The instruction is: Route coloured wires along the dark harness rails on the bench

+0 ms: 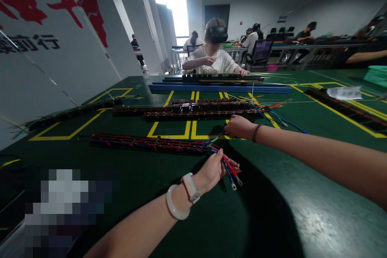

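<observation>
My left hand (211,172) is closed around red cables (230,164) and blue cables (229,172), with metal ring lugs (236,185) sticking out past the fingers. These cables come from the right end of a long, slim wire bundle (145,143) lying on the green table, laced with red and blue wires. A thin green wire (216,138) leaves the same end and leads up to my right hand (240,126). That hand's fingers are pinched together at the wire; its tip is hidden.
More dark wire bundles (193,109) with loose coloured ends lie beyond my hands. Behind them runs a blue channel (217,88). Another person (211,54) sits across the table (136,193). At the right are a long dark strip (347,109), a white paper (344,92) and a green basket (376,75).
</observation>
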A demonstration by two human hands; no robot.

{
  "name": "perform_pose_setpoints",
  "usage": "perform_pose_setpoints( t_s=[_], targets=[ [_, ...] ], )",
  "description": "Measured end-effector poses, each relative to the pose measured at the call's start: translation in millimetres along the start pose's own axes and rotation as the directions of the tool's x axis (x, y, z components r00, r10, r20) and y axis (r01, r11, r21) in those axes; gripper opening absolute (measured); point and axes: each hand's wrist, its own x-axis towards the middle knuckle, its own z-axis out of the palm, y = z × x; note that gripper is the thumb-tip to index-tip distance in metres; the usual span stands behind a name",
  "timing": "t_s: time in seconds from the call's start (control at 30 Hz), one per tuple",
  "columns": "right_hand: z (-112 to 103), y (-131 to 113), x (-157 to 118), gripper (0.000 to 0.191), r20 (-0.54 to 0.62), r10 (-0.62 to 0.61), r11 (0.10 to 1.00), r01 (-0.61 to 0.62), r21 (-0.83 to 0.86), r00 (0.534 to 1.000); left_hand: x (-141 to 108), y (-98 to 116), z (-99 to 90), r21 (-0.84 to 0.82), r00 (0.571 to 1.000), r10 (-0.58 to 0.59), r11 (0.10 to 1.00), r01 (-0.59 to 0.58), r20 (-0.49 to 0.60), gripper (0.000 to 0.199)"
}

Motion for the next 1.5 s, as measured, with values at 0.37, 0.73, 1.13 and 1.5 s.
perform_pose_setpoints(
  t_s=[0.37, 0.73, 1.13, 1.5],
  targets=[
    [11.3, -28.4, -54.6, 0.026, -0.355, 0.029, 0.985, 0.033, 0.167, 0.934, -2.2, 5.7, 8.9, -0.082, 1.0, -0.003, 0.997, 0.002, -0.006, 0.034],
    [12.6, -72.2, -111.4, 0.04, -0.439, 0.03, 0.788, 0.249, 0.563, 0.898, 5.0, -1.4, -2.5, -0.102, 1.0, 0.025, 0.994, -0.026, -0.019, 0.024],
    [17.5, -66.8, -86.4, 0.029, -0.524, 0.251, 0.639, 0.268, 0.721, 0.814, -3.5, 0.4, 0.7, -0.116, 0.998, 0.011, 0.993, -0.003, 0.06, 0.029],
    [-26.1, -66.9, -36.3, 0.026, -0.501, 0.349, 0.557, 0.255, 0.79, 0.792, 1.8, -1.8, -4.0, 0.044, 0.993, -0.046, 0.998, 0.041, 0.108, 0.026]
  ],
)
